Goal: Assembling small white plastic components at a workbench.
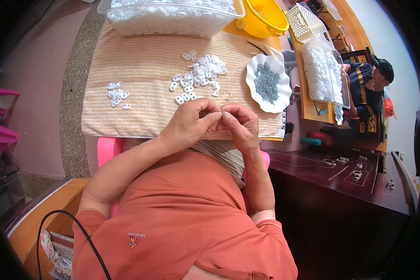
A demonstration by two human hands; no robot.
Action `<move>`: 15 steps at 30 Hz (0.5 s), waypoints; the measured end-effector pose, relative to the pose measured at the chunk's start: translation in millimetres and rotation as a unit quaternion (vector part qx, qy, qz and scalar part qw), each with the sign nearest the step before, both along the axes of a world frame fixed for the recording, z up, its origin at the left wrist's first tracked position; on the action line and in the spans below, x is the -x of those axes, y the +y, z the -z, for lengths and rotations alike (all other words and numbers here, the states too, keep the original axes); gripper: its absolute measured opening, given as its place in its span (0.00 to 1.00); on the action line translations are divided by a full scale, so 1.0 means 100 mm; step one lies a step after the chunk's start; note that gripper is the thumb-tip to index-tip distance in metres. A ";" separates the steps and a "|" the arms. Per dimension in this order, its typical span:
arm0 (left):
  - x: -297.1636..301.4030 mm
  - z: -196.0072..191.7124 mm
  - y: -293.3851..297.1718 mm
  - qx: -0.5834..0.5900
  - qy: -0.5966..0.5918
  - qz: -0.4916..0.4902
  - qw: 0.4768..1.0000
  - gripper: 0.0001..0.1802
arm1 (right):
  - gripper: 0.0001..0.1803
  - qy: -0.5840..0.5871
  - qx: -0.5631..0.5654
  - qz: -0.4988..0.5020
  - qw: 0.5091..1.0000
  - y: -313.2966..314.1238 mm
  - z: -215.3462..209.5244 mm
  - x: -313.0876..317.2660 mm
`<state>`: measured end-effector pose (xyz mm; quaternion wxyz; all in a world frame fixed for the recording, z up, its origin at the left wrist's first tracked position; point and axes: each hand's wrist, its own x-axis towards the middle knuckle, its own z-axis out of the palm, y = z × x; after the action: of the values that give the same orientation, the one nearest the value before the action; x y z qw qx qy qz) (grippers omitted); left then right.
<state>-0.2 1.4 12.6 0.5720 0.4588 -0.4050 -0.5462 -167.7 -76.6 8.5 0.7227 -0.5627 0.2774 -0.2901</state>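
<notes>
Over the near edge of the towel-covered table, my left hand (191, 122) and my right hand (241, 123) meet fingertip to fingertip. Both are closed in a pinch; whatever sits between the fingers is too small and hidden to name. Just beyond them lies a loose pile of small white plastic pieces (203, 72), oval with two holes. A smaller group of similar white pieces (118, 94), with some grey in them, lies to the left. On the right, a white scalloped plate (253, 88) holds a heap of small grey pieces (267, 81).
At the far edge stands a clear plastic bin (172, 16) full of white pieces, beside a yellow basin (266, 18). A striped towel (130, 60) covers the table. Farther right, another person (366, 84) sits by a table with a tub of white pieces (322, 70).
</notes>
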 end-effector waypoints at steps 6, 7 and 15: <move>-0.01 0.02 -0.01 -0.010 0.043 0.021 0.999 0.07 | 0.06 -0.027 0.024 0.005 0.999 0.03 -0.02 0.00; -0.02 0.02 -0.01 -0.010 0.044 0.021 0.999 0.07 | 0.06 -0.029 0.020 0.007 0.999 0.03 -0.03 0.00; -0.04 0.03 -0.01 -0.008 0.053 0.053 0.997 0.08 | 0.05 -0.015 0.085 0.001 0.996 0.01 0.02 -0.01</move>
<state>3.8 0.3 9.8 0.5590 0.4115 -0.3938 -0.6026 -166.7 -75.1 6.8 0.6762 -0.6169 0.2414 -0.3222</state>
